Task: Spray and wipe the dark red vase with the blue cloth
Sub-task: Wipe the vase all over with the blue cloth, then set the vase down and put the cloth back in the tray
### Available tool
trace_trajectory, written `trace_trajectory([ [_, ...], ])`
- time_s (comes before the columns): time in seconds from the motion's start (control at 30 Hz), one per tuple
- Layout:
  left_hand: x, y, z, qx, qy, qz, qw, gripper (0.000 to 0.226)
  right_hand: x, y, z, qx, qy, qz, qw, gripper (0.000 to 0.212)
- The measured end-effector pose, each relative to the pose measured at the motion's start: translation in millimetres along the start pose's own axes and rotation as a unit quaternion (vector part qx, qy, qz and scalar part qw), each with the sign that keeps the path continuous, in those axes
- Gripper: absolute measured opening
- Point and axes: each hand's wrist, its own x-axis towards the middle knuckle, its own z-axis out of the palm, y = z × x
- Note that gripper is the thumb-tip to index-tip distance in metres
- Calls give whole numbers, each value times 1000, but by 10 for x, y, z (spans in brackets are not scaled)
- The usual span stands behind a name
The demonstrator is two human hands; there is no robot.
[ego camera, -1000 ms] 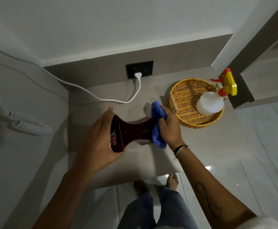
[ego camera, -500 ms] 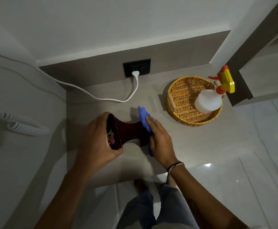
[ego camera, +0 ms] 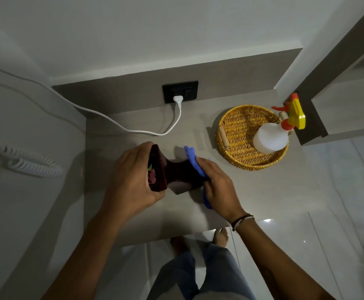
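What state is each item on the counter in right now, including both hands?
Dark red vase: tipped on its side, gripped at one end.
Blue cloth: pressed against the vase.
Left hand: gripping the vase.
Right hand: holding the cloth.
Spray bottle: standing in the wicker basket.
Plug: plugged into the socket.

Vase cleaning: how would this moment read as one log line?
step: wiping | left hand: holds vase | right hand: presses cloth on vase | spray bottle: in basket
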Motion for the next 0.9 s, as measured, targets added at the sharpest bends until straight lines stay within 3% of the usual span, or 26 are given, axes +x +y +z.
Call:
trace_trajectory([
  [0.13, 266, 115, -73, 63, -31, 5, 998, 106, -51, 86, -380, 71, 83, 22, 994, 59],
  [0.27, 469, 209, -95, 119, -68, 19, 990, 130, 97, 249, -664, -14, 174, 66, 982, 65],
  [0.37, 514, 221, -46, 130, -88, 15, 987, 140, 454, 381, -759, -92, 186, 66, 976, 80],
  [0.6, 452, 111, 119, 89, -64, 14, 994, 145, 1118, 773, -579, -298, 44, 53, 952, 60],
  [0.73, 408, 123, 235, 97, -33, 22, 994, 127, 1131, 1008, -497, -318, -66, 58, 944, 63],
  [0.9, 396, 130, 282, 129, 4, 33, 991, 106, 1156, 1140, -538, -314, -116, 29, 942, 71],
])
